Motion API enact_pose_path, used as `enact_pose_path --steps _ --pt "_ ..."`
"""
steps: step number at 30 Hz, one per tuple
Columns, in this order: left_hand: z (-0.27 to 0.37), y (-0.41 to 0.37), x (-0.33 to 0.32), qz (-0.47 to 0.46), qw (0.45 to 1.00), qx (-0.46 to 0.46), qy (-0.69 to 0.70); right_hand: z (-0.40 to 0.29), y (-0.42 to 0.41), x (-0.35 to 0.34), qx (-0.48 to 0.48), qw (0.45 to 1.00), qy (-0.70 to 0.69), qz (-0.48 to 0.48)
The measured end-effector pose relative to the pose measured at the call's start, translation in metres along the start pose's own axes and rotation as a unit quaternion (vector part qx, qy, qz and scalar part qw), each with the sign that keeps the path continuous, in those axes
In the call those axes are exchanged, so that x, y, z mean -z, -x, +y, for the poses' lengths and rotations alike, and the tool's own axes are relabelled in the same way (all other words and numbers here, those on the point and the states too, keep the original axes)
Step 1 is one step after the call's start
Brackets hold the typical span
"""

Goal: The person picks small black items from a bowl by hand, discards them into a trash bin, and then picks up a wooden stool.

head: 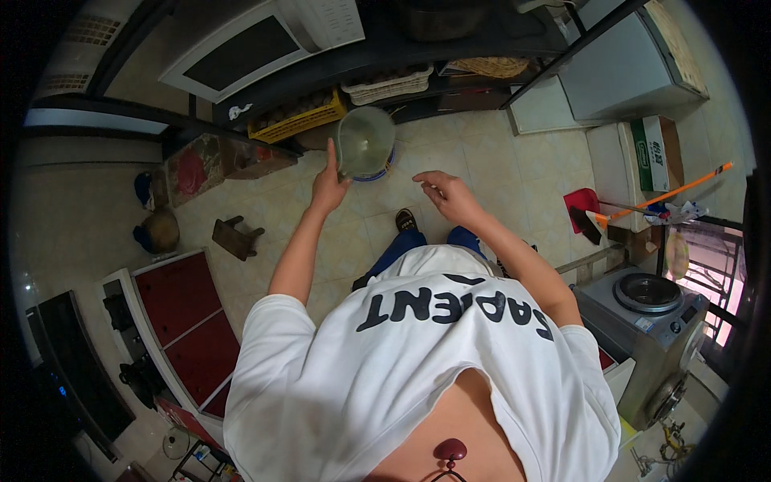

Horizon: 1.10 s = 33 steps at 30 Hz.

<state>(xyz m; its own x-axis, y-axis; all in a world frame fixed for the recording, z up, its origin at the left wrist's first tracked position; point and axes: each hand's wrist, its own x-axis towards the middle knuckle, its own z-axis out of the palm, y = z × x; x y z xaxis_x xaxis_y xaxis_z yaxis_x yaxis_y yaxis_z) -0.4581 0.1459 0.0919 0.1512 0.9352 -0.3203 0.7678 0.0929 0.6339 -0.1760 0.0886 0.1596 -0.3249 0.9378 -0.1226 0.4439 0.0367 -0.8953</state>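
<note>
My left hand (329, 185) grips the near left rim of a translucent pale-green plastic bowl (366, 141), thumb and fingers at its edge. The bowl is held up in front of me over the tiled floor. A little water or shine shows inside; I cannot tell which. Behind and below it, part of a blue-rimmed container (386, 167) shows, mostly hidden by the bowl. To the right of the bowl and apart from it, my right hand (447, 194) hangs in the air with bent, parted fingers and nothing in it.
Ahead stands a black shelf with a white microwave oven (259, 45), a yellow crate (298, 117) and a white basket (388, 85). A small wooden stool (237, 237) is at left. At right are a red dustpan (582, 208), an orange-handled broom (668, 196) and a washing machine (638, 325).
</note>
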Motion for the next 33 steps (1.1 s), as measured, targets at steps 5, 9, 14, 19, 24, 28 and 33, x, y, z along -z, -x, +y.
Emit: enact_pose_path --steps 5,9,14,19,24,28,33 --pt "0.078 0.046 0.016 0.053 0.984 -0.093 0.139 -0.023 -0.008 0.02 0.099 0.989 -0.074 0.083" --pt "0.111 0.058 0.01 0.057 0.977 -0.12 0.165 -0.045 -0.014 0.039 0.146 0.985 0.051 0.079" --pt "0.129 0.059 -0.005 0.067 0.963 -0.174 0.195 -0.04 -0.029 0.038 0.209 0.964 0.157 0.054" --pt "0.148 0.063 -0.01 0.078 0.97 -0.179 0.143 -0.018 -0.027 0.047 0.182 0.954 0.237 -0.031" --pt "0.156 0.065 -0.017 0.087 0.971 -0.174 0.14 -0.014 -0.023 0.058 0.221 0.949 0.226 0.004" --pt "0.159 0.067 -0.019 0.094 0.97 -0.173 0.14 -0.017 -0.025 0.064 0.19 0.949 0.242 -0.068" --pt "0.167 0.066 -0.021 0.072 0.974 -0.161 0.141 -0.013 -0.028 0.065 0.275 0.949 0.144 -0.048"
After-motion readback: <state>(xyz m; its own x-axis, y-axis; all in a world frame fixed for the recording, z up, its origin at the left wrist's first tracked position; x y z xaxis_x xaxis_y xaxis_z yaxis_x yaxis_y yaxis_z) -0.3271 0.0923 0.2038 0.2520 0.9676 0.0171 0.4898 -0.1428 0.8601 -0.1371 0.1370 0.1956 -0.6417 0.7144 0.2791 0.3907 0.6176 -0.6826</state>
